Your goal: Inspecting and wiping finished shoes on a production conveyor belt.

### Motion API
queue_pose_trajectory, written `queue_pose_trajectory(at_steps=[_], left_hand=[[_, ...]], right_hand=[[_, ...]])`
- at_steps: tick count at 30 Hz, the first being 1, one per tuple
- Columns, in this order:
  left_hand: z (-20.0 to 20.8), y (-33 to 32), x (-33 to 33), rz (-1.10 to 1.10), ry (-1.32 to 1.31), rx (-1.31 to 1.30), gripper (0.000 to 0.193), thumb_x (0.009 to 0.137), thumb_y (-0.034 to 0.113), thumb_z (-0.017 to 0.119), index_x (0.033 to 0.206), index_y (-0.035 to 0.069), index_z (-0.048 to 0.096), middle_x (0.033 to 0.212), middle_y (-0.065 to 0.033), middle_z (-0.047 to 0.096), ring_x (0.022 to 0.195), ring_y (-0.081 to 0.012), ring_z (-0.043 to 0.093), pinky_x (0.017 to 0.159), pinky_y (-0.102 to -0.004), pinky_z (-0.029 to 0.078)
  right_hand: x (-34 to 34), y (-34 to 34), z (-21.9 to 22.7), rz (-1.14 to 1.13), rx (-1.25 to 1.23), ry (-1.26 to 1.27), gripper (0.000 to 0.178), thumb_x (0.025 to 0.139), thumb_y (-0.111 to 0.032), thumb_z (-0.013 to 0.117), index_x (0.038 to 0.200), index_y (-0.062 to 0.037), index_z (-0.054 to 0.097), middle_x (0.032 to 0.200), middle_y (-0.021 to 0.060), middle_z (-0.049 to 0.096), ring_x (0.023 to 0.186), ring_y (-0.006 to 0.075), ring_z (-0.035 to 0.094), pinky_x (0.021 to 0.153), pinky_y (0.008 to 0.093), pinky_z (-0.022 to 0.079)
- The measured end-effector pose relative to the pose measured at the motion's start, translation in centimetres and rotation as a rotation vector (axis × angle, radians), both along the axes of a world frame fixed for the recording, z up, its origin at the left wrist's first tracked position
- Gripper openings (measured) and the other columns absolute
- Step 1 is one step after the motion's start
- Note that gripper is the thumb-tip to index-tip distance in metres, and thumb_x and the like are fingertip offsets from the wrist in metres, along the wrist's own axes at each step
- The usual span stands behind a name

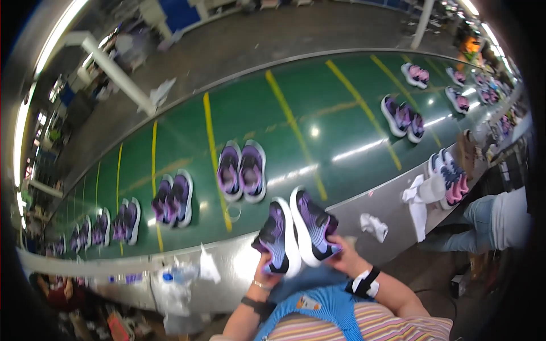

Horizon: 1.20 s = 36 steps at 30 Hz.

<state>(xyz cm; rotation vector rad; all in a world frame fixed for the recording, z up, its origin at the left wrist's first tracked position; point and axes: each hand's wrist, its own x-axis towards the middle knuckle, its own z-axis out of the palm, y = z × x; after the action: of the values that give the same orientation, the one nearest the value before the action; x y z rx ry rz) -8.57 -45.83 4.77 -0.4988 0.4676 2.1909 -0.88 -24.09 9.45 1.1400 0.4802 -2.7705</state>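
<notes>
My left hand (265,274) grips the heel end of a purple and black sneaker (274,236) with a white sole. My right hand (348,257) is closed around the heel of a matching sneaker (316,223). The two shoes are held tilted on their sides, toes pointing away from me, white soles facing each other and close together. They hang over the near metal edge of a green conveyor belt (307,136). Just beyond them, a pair of purple sneakers (251,171) stands on the belt. My fingertips are partly hidden behind the shoes.
More purple sneaker pairs (181,199) line the belt to the left; purple and pink pairs (398,116) sit to the right. On the metal ledge (341,227) lie crumpled white paper (373,226), a white cup (431,188) and blue-pink sneakers (449,176). Another person (489,221) stands at right.
</notes>
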Motion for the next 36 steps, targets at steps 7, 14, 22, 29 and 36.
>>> queue_pose_trajectory(at_steps=[7,14,22,29,36], left_hand=[[0.9,12.7,-6.2,-0.326,0.335,-0.406,0.053,0.072,-0.003,0.046,0.123,0.006,0.038,0.109,-0.0071,0.049,0.096,-0.0181,0.050,0.086,-0.0304,0.041],[-1.9,27.4,-23.4,-0.169,0.350,-0.536,0.045,0.072,0.005,0.053,0.116,0.006,0.045,0.102,-0.0063,0.054,0.092,-0.0191,0.054,0.080,-0.0324,0.046],[-6.0,37.2,-36.6,-0.464,1.193,-1.215,0.056,0.081,0.037,0.053,0.131,0.018,0.036,0.136,-0.0234,0.024,0.126,-0.0320,0.027,0.101,-0.0333,0.026],[4.0,16.8,-30.0,-0.313,1.675,-1.650,0.060,0.064,0.007,0.058,0.122,0.004,0.040,0.124,-0.0264,0.036,0.116,-0.0376,0.036,0.096,-0.0441,0.030],[-6.2,-1.6,-27.6,-0.437,0.566,-1.162,0.045,0.065,0.002,0.057,0.109,-0.004,0.050,0.089,-0.0077,0.059,0.077,-0.0155,0.055,0.069,-0.0265,0.045]], right_hand=[[-2.3,11.0,-2.2,0.105,0.452,-0.060,0.030,0.082,-0.012,0.049,0.111,-0.0076,0.049,0.094,0.0035,0.056,0.079,0.0150,0.057,0.066,0.0316,0.047],[-20.9,23.7,-2.7,0.052,0.642,0.000,0.019,0.081,-0.013,0.049,0.098,-0.0051,0.050,0.090,0.0069,0.058,0.079,0.0212,0.060,0.067,0.0413,0.052],[-38.0,30.7,-9.2,0.193,1.234,0.124,0.064,0.085,-0.033,0.052,0.134,-0.0039,0.023,0.130,0.0148,0.039,0.119,0.0271,0.037,0.096,0.0379,0.029],[-34.3,25.1,-10.3,0.090,1.577,0.053,0.045,0.079,-0.021,0.060,0.117,0.0001,0.045,0.110,0.0137,0.052,0.104,0.0220,0.048,0.089,0.0312,0.036],[-26.9,1.3,-8.2,0.662,0.668,0.196,0.083,0.064,-0.026,0.076,0.126,0.0041,0.030,0.106,0.0178,0.051,0.096,0.0243,0.052,0.081,0.0330,0.045]])
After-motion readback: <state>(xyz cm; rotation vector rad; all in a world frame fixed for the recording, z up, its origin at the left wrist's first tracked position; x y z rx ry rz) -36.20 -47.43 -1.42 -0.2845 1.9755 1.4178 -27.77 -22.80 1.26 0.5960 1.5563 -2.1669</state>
